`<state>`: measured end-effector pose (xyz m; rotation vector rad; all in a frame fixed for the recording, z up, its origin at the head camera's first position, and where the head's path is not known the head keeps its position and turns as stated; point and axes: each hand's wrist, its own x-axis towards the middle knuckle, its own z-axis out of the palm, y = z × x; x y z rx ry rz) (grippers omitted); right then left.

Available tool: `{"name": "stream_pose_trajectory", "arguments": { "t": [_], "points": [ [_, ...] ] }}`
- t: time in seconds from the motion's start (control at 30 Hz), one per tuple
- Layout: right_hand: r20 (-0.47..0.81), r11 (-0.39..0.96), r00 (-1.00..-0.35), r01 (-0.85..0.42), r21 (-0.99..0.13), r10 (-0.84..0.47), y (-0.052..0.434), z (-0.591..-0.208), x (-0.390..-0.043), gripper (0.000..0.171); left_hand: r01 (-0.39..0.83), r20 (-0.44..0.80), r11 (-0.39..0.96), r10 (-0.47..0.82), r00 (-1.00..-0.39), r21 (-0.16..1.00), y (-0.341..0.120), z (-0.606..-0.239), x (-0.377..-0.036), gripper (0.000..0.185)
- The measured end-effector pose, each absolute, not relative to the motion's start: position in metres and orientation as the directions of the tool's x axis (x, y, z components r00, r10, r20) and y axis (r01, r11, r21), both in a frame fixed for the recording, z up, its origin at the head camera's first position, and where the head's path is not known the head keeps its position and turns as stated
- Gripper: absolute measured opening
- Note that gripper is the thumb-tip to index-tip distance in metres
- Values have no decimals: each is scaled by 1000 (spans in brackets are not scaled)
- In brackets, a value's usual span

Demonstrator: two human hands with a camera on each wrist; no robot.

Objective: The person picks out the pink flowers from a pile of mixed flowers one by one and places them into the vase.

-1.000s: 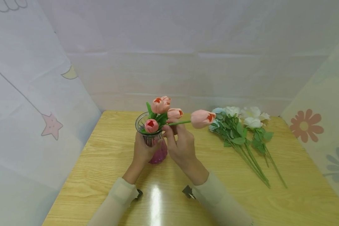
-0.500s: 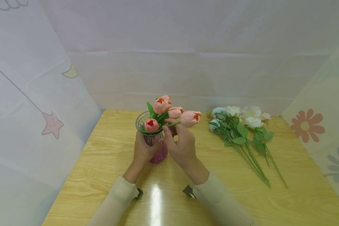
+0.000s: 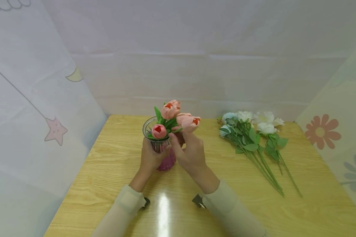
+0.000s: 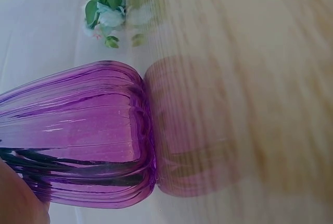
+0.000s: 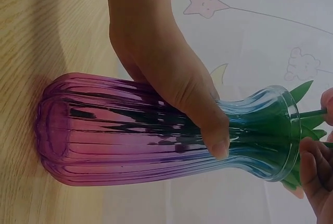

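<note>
Head view shows the wooden counter [image 3: 112, 171] with a bundle of white and pale blue flowers [image 3: 255, 138] lying toward its far right corner. Near the far edge, left of centre, stands a ribbed glass vase [image 3: 163, 154], purple at the base, holding pink tulips [image 3: 169, 110]. The left hand [image 3: 149, 158] grips the vase's body, fingers wrapped round it. The right hand [image 3: 191, 153] pinches the green stem of one tulip [image 3: 191, 121] at the vase's rim.
</note>
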<state>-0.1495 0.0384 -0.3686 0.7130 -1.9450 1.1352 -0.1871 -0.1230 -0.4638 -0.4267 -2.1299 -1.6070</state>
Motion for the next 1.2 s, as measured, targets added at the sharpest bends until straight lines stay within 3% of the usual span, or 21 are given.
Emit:
{"name": "stream_pose_trajectory", "arguments": {
  "t": [0.2,0.53,0.93,1.2],
  "points": [
    [851,438,-516,-790,-430,-95,39,-368,-150,18,471,495,284,-16,-869,836,-118,-436,-170,72],
    [820,495,-559,-750,-439,-120,39,-371,-150,13,468,501,316,-30,-865,825,-125,-475,-190,86],
    [867,508,-496,-761,-404,-53,39,-370,-150,11,494,518,293,-7,-855,819,-125,-474,-191,82],
    [857,533,-508,-750,-391,-86,38,-370,-150,14,493,519,301,-10,-855,817,-125,-472,-191,82]
  ]
}}
